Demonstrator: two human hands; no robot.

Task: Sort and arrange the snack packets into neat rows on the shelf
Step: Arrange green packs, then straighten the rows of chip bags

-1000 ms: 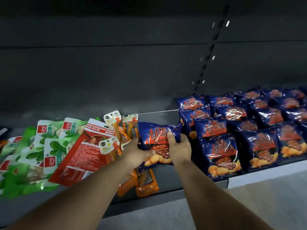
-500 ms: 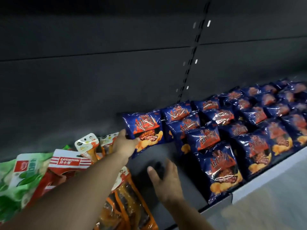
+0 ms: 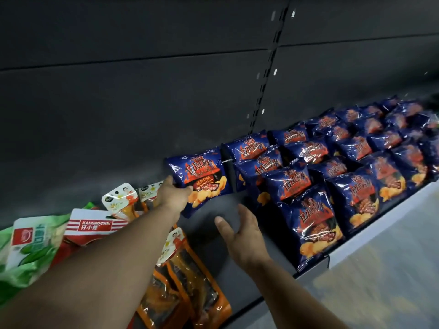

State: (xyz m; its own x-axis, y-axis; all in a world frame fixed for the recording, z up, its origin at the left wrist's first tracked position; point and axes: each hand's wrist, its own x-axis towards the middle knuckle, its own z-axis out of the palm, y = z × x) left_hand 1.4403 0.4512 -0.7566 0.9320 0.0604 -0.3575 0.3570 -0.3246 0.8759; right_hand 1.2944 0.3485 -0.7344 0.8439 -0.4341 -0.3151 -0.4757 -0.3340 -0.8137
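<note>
Left hand (image 3: 172, 194) grips blue chip packet (image 3: 202, 178) at the shelf (image 3: 213, 214) back (beside the blue rows (image 3: 332, 167)); right hand (image 3: 242, 231) hovers, fingers relaxed, holding nothing.

**Where everything sits on the shelf**

So the shelf (image 3: 228, 264) runs left to right with a back wall (image 3: 142, 115) behind it. Right half is packed with chip bags (image 3: 351, 162) lying in rows from the front edge to the back wall. One more chip bag (image 3: 204, 179) sits at the left end of the back row, just beside its neighbour, and the left hand (image 3: 172, 194) grips its lower left corner. The right hand (image 3: 242, 231) hovers over the bare gap in front of that bag. Left of the gap there's a heap of other snack packets (image 3: 78, 233), overlapping each other, with some pouches (image 3: 180, 286) at the front under the left forearm.
</note>
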